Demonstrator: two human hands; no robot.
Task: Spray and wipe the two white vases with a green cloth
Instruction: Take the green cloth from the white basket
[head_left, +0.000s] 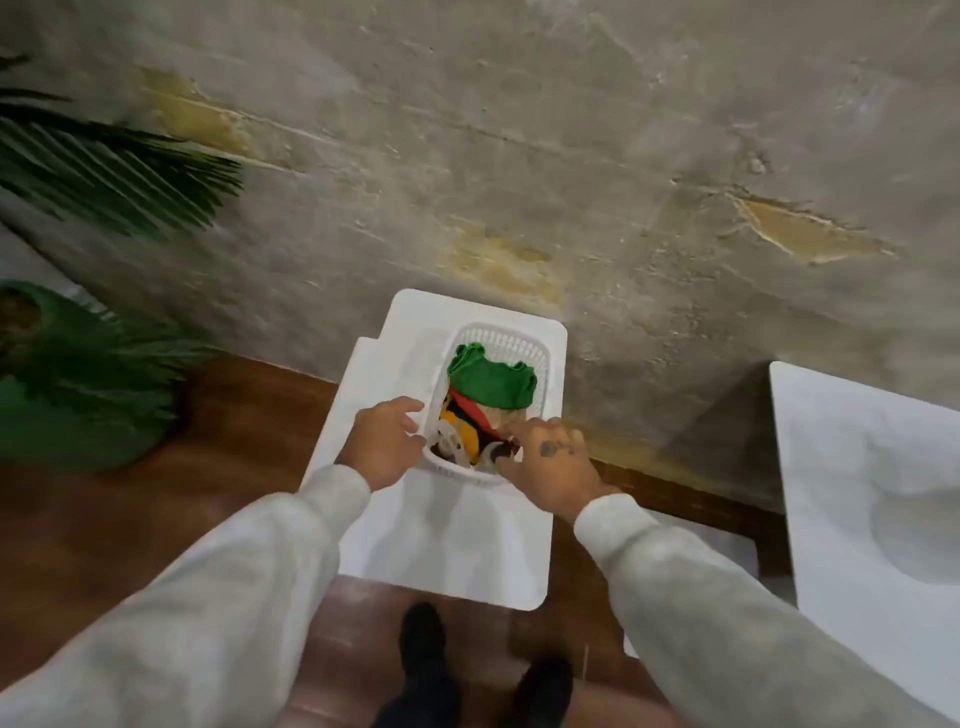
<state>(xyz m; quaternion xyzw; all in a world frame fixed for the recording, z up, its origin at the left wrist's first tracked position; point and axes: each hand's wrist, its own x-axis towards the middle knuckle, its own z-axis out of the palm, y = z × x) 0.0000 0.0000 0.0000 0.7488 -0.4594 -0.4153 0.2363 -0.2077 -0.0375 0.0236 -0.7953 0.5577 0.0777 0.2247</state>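
Observation:
A green cloth (491, 382) lies folded in the far half of a small white slotted basket (498, 332). Red, yellow and black items fill the near half. The basket stands on a white stand (467, 545) against the wall. My left hand (382, 441) grips the basket's left rim. My right hand (550, 462) curls its fingers over the near right rim, with the fingertips inside next to the red item. No vase and no spray bottle is in view.
A green pot (78, 415) with palm leaves (104, 171) stands on the wooden floor at the left. A white surface (857, 467) fills the right edge. A rough concrete wall rises behind. My dark shoes (423, 639) are just in front of the stand.

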